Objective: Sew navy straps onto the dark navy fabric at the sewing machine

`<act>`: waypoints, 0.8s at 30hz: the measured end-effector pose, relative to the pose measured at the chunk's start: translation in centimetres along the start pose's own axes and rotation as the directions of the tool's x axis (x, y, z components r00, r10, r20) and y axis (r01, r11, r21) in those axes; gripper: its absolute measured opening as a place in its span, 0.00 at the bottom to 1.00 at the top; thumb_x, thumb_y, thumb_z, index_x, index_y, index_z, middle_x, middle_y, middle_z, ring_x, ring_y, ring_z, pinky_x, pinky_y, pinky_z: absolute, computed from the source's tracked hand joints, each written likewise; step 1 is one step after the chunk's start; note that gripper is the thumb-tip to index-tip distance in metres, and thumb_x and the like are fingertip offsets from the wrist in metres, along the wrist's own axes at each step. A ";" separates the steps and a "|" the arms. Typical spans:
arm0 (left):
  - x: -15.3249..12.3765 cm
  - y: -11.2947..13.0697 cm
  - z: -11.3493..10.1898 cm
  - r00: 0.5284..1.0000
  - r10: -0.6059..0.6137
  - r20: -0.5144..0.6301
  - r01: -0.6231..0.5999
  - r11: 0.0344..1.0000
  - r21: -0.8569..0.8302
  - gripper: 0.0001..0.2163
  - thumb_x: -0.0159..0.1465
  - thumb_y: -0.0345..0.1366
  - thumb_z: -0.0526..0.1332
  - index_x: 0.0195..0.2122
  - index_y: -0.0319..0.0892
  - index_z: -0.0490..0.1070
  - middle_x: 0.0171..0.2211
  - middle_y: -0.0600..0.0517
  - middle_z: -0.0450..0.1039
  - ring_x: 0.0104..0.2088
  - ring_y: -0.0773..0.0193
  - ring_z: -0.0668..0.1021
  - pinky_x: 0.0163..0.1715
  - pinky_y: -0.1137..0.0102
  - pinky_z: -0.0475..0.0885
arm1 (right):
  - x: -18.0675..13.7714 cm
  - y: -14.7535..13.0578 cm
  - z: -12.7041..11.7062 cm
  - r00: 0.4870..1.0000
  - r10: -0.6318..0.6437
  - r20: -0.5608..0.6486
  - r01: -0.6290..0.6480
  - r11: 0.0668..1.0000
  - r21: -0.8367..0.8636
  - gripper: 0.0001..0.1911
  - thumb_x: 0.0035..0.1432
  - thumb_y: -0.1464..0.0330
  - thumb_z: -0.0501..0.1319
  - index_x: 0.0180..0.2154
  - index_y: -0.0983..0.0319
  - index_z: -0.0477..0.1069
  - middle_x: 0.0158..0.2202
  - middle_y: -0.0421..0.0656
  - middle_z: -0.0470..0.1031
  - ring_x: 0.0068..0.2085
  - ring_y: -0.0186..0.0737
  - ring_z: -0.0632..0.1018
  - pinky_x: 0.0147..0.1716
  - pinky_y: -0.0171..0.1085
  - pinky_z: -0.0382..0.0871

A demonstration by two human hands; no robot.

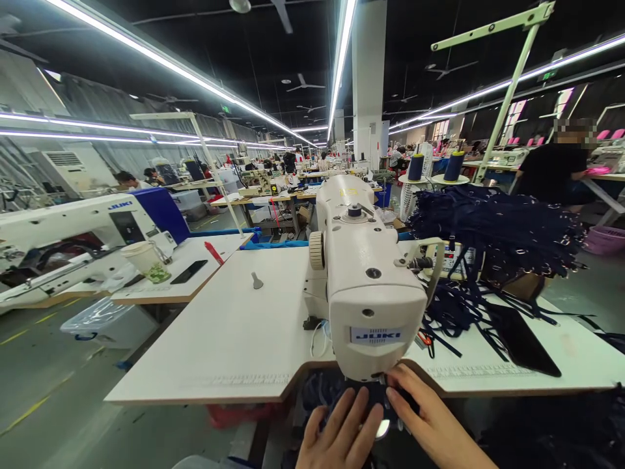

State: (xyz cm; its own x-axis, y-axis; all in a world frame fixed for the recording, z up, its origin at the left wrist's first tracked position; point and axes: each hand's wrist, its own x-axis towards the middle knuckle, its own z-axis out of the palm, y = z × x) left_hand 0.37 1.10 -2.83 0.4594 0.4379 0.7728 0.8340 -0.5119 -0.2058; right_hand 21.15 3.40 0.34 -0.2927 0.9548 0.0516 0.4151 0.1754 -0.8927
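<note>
A cream Juki sewing machine stands on a white worktable, its head facing me. My left hand lies flat, fingers spread, on dark navy fabric just below the machine's needle end. My right hand rests beside it, fingertips pressing the same fabric under the presser area. Neither hand grips anything; both press down on the cloth.
A heap of navy straps and a black phone lie on the table's right side. Two navy thread cones stand behind. Left, another machine, a cup. A person in black works at the far right.
</note>
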 end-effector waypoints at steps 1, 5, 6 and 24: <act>0.1 0.1 0.0 1.000 -0.023 0.003 0.023 1.000 -0.006 0.15 0.69 0.44 0.52 0.54 0.55 0.70 0.53 0.64 0.72 0.66 0.75 0.56 0.66 0.68 0.38 | 0.2 -0.2 -0.1 1.000 0.013 0.013 -0.013 1.000 -0.002 0.24 0.67 0.55 0.51 0.57 0.59 0.69 0.60 0.52 0.67 0.63 0.51 0.65 0.61 0.46 0.61; 0.4 -0.1 0.0 0.999 -0.039 -0.031 0.038 0.999 -0.009 0.14 0.68 0.43 0.53 0.52 0.56 0.71 0.52 0.65 0.73 0.65 0.76 0.57 0.65 0.68 0.40 | 0.9 -1.0 -0.4 0.997 -0.060 0.038 0.061 0.998 -0.020 0.21 0.69 0.58 0.50 0.57 0.58 0.69 0.62 0.49 0.66 0.63 0.49 0.64 0.61 0.43 0.60; 0.4 -0.2 0.1 0.998 -0.030 -0.049 0.030 1.000 0.001 0.13 0.68 0.41 0.54 0.51 0.56 0.72 0.51 0.64 0.74 0.64 0.75 0.58 0.65 0.68 0.40 | 1.0 -1.2 -0.5 0.995 -0.096 0.040 0.097 0.995 -0.027 0.20 0.70 0.59 0.50 0.57 0.57 0.69 0.61 0.48 0.67 0.62 0.48 0.67 0.60 0.42 0.61; 0.0 -0.3 0.0 1.000 -0.021 -0.008 0.022 0.990 0.139 0.14 0.70 0.39 0.51 0.53 0.58 0.70 0.53 0.65 0.73 0.55 0.74 0.71 0.51 0.71 0.61 | 1.7 -1.7 -0.2 0.985 -0.171 0.005 0.171 0.984 -0.056 0.17 0.69 0.66 0.49 0.50 0.57 0.74 0.51 0.48 0.75 0.54 0.48 0.73 0.52 0.42 0.68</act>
State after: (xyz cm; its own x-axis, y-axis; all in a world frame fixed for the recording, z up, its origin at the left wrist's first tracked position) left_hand 0.13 1.23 -2.77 0.4392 0.4425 0.7819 0.8783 -0.3944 -0.2702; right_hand 20.15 4.83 2.03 -0.3634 0.9097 0.2008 0.4067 0.3489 -0.8443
